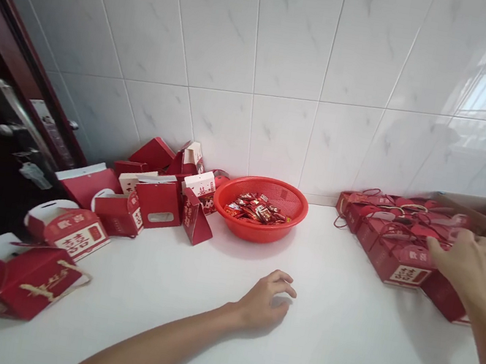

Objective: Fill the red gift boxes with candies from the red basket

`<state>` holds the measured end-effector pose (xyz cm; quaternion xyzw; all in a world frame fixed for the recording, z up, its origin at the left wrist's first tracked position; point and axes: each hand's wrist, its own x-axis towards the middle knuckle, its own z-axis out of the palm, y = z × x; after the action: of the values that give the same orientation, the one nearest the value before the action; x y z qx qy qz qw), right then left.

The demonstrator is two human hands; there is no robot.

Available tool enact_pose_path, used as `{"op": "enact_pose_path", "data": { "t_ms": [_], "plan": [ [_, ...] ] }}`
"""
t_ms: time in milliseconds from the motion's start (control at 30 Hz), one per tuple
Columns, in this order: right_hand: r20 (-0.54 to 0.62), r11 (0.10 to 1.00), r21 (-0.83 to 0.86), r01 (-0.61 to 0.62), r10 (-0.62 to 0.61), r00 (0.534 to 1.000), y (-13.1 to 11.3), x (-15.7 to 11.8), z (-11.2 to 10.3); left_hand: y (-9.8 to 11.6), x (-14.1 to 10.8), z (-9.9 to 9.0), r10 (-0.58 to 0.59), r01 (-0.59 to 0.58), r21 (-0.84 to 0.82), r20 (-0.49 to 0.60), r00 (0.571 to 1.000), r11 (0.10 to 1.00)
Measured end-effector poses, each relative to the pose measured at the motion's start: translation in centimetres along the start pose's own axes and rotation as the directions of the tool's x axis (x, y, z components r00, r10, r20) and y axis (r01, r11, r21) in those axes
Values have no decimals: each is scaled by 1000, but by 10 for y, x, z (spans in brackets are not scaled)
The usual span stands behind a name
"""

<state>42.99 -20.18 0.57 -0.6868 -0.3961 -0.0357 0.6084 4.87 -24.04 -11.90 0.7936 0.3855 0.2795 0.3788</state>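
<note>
My left hand (pixel 266 304) rests on the white tabletop in front of the basket, fingers slightly curled and apart, holding nothing. At the right, my right hand (pixel 474 264) reaches over the rows of closed red gift boxes (pixel 403 255). Its fingers are over a box near the front right; whether they grip it is hidden. An orange-red plastic basket (pixel 258 231) with small wrapped packets (pixel 259 208) stands at the middle, near the wall.
Open red boxes (pixel 72 228) and a larger one (pixel 16 284) stand along the left side. A cardboard carton (pixel 471 208) is at the back right. The tiled wall (pixel 294 41) borders the table; a door handle (pixel 17 107) is at the left.
</note>
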Motion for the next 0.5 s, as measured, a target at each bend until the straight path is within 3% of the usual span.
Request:
{"op": "enact_pose_path", "data": {
  "t_ms": [33, 67, 100, 167, 200, 267, 333, 400, 500],
  "plan": [
    [73, 978, -150, 145, -135, 988, -8, -12, 7, 0, 2, -3, 8, -8, 15, 5, 1000, 1000],
    [173, 931, -182, 317, -287, 942, -15, -26, 15, 0, 4, -9, 29, -30, 37, 23, 999, 999],
    [267, 868, -124, 480, -437, 859, -21, -44, 25, 2, 7, -17, 65, -69, 67, 56, 996, 995],
    [389, 683, 127, 719, -702, 597, -35, -88, 43, 10, 12, -43, 154, -179, 139, 176, 972, 974],
    [374, 588, 223, 777, -788, 489, -42, -113, 51, 17, 13, -59, 182, -227, 182, 234, 955, 957],
    [382, 442, 374, 815, -874, 300, -56, -165, 61, 35, 11, -98, 101, -189, 313, 277, 955, 931],
    [381, 339, 528, 779, -914, 140, -66, -212, 64, 54, 3, -142, -16, -85, 427, 229, 973, 900],
    [397, 311, 635, 707, -917, 46, -69, -251, 64, 69, -13, -187, -83, -5, 475, 164, 983, 880],
    [294, 218, 725, 653, -956, -7, -57, -289, 64, 76, -52, -255, -313, 298, 640, -94, 945, 709]
  ]
}}
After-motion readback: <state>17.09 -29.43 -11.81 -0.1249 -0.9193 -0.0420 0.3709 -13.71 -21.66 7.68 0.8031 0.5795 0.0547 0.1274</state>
